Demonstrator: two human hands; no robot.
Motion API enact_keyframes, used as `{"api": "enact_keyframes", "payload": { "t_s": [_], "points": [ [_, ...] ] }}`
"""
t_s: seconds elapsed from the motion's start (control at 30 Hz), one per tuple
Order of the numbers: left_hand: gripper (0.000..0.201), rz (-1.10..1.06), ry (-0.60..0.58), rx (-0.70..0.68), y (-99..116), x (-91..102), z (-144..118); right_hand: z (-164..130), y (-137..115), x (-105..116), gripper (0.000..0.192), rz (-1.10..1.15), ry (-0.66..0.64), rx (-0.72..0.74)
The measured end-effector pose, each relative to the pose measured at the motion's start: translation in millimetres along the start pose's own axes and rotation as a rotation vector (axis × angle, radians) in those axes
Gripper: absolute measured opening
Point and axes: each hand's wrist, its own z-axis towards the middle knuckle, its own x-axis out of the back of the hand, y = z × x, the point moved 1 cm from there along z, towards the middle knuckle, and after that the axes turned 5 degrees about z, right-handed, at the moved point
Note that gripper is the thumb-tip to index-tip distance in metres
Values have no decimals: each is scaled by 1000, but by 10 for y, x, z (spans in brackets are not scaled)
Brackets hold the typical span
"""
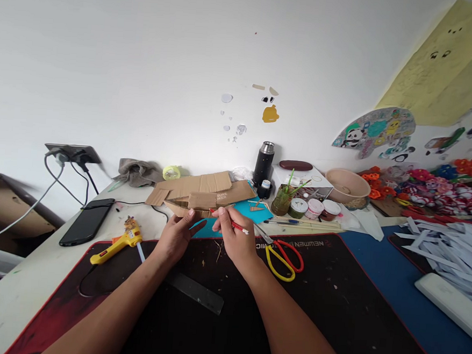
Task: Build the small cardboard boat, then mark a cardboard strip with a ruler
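Note:
My left hand [174,238] grips the near edge of a folded, boat-shaped cardboard piece [202,200], thumb on top. A red pencil [239,228] is pinched in my right hand [235,237], its tip close to the cardboard's near edge; I cannot tell whether it touches. Behind the piece lie larger cardboard sheets [211,182], partly over a blue sheet [257,213]. Scissors [284,258] with one red and one yellow handle rest to the right of my right hand. Left of my left forearm lies a yellow glue gun [115,248]. A dark flat strip [199,294] lies between my forearms.
A black mat [311,311] covers the table front. A phone [87,221] lies left. Behind stand a black flask [264,164], paint jars [298,207], a green-stemmed glass jar [281,203] and a bowl [347,185]. Paper strips [449,248] are heaped at right.

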Motion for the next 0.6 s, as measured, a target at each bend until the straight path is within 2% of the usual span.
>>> {"api": "enact_keyframes", "payload": {
  "t_s": [0.23,0.6],
  "points": [
    [62,-16,17,1,10,-22,-10,1,-8,3,48,-3,0,7],
    [57,-8,9,0,-3,-5,2,2,-4,-1,48,6,-4,-18]
  ]
}}
